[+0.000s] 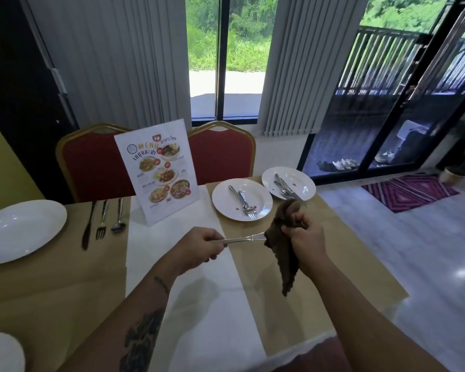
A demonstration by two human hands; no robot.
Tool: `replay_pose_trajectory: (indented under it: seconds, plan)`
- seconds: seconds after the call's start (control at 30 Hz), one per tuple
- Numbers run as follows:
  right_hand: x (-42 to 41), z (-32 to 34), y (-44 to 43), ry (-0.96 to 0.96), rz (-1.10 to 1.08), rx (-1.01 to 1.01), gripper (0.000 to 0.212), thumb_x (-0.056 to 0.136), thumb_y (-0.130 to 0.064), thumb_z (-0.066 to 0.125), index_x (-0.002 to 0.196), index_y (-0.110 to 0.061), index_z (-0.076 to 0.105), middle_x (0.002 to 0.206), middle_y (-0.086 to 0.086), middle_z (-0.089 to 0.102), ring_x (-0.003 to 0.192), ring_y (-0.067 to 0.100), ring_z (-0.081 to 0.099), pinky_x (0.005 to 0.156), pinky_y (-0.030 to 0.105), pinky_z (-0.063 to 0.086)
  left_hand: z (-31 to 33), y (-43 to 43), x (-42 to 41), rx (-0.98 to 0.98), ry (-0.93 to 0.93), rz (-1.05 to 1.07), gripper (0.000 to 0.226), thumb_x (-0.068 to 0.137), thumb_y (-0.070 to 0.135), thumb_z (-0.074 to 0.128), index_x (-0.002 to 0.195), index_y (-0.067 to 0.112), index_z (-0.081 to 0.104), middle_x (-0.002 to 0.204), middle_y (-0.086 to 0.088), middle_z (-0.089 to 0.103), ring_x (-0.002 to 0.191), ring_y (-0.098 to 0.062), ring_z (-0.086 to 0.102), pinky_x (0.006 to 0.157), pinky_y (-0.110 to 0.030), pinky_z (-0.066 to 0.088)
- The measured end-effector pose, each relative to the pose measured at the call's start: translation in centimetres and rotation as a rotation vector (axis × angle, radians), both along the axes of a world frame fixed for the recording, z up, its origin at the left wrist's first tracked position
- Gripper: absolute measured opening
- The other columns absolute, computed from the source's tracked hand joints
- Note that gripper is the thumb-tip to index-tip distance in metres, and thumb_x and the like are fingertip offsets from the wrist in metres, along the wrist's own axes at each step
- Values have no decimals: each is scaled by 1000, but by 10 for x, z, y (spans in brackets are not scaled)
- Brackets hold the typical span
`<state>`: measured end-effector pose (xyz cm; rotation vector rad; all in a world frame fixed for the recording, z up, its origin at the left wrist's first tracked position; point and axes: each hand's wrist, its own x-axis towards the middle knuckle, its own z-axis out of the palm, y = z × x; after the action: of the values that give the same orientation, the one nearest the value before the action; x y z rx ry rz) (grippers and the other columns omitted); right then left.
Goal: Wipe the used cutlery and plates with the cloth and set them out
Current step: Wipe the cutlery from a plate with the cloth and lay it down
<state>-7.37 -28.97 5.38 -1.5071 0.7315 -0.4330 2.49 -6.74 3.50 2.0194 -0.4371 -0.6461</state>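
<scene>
Cloth (285,264) wrapped round utensil (242,240) tip, used plates (223,201) just beyond, menu stand (159,170) left

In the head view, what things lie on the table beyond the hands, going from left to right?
Large white plate → knife → fork → spoon → menu stand → used plate with cutlery → second used plate with cutlery.

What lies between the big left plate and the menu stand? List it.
In the head view, a knife, a fork and a spoon lie side by side between the plate and the menu stand.
</scene>
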Motion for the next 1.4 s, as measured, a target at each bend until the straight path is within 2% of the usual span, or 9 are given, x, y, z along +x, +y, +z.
replay_pose_trajectory:
  seconds: [0.2,0.37,0.57,0.7,0.87,1.0,1.1,1.23,1.4]
  plan:
    - [0,13,-36,-11,45,-87,24,88,7,62,86,-16,67,92,11,74,91,32,72,83,49,61,-4,-33,-11,70,-31,-34,9,82,17,73,81,21,81,78,-2,72,74,-13,60,70,-28,47]
    - [-2,9,-75,-59,-80,112,20,90,8,59,97,-9,65,110,22,71,108,42,67,96,57,55,-13,-51,-30,-21,87,62,12,83,2,70,87,8,80,63,8,67,65,-7,55,60,-16,43]
    - [-12,4,-121,-42,-126,226,23,92,9,56,93,-13,62,105,17,69,86,26,64,97,52,55,-30,-80,-58,-89,165,291,9,84,-3,68,88,-1,76,50,11,60,49,-3,47,44,-9,36]
    - [-17,1,-139,-1,-30,232,23,93,8,55,94,-14,62,96,10,68,87,26,65,97,54,54,-45,-103,-72,-49,194,360,8,80,-1,73,81,6,77,48,9,60,48,-5,49,42,-11,36]
    - [-25,-5,-160,64,82,177,15,92,7,57,101,-4,61,107,25,69,93,32,66,96,58,54,-76,-127,-90,62,200,448,7,70,9,80,73,14,78,63,2,69,63,-15,63,58,-24,51]
    - [-33,-15,-174,121,163,131,22,93,4,58,90,-18,62,95,13,69,89,29,68,89,51,57,-93,-145,-111,370,-68,478,3,74,22,72,75,21,74,72,7,68,70,-12,65,60,-23,47]
    - [-37,-25,-180,149,206,107,21,92,4,59,93,-16,64,98,15,71,88,30,69,81,46,60,-104,-152,-127,514,-262,369,14,81,15,57,89,18,68,86,1,67,77,-21,65,66,-30,54]
    - [-41,-35,-181,201,270,94,21,93,2,59,96,-18,64,102,13,71,92,29,70,76,40,59,-115,-167,-150,678,-339,150,49,84,13,53,131,20,47,116,-4,58,95,-27,63,74,-33,50]
    - [-46,-43,-176,250,345,62,20,92,1,60,96,-18,67,102,13,72,98,32,70,93,53,57,-129,-188,-162,727,-300,64,56,80,15,64,131,19,41,122,-5,52,99,-26,62,74,-33,50]
